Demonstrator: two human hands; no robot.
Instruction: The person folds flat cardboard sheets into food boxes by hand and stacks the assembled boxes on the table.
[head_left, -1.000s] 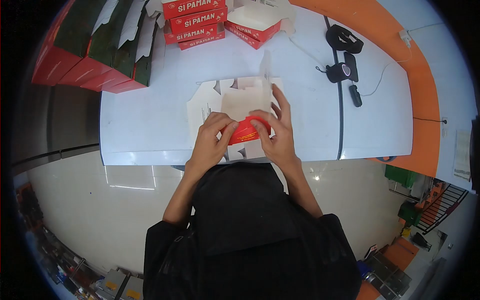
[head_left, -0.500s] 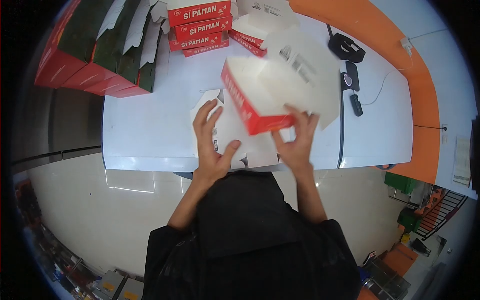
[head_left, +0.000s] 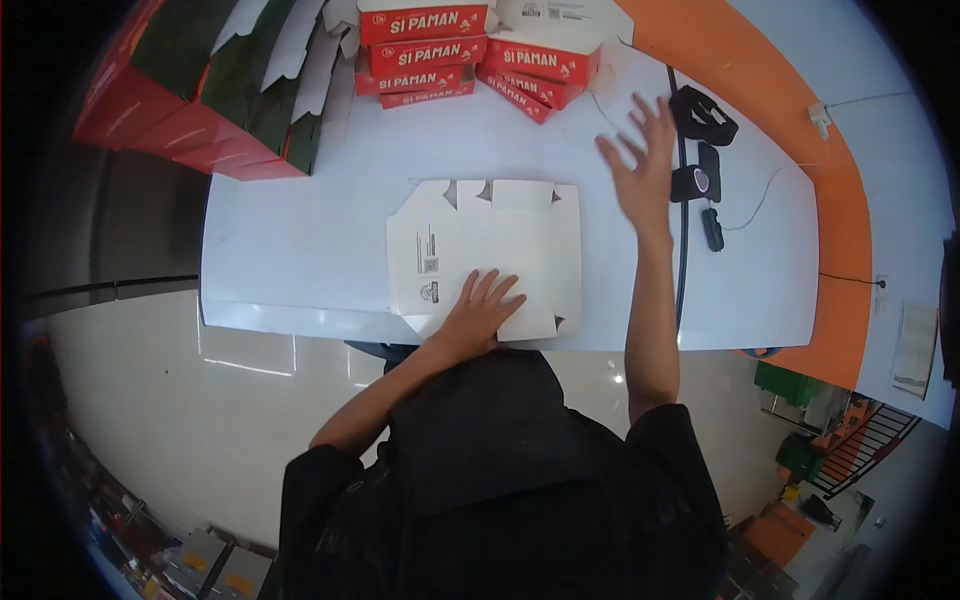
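A flat, unfolded white cardboard box blank [head_left: 520,230] lies at the table's front edge, with cut notches along its sides and small print on its left part. My left hand [head_left: 483,312] rests on the lower part of this blank, fingers stretched out. Raised over the right part of the table, my right hand [head_left: 642,165] is empty with fingers spread. The nearest things to it are a stack of red folded boxes [head_left: 540,65] on its left and a black strap-like item [head_left: 703,115] on its right.
Another stack of red boxes [head_left: 425,52] marked "SI PAMAN" stands at the back. Large red and green cartons [head_left: 215,110] occupy the back left. A black device [head_left: 690,183] and a small cabled item [head_left: 712,230] lie on the right. An orange partition [head_left: 830,160] borders the table.
The folded red box has left my right hand and sits on the right-hand stack. My right hand has moved up and opened. My left hand has lowered onto the flat blank.
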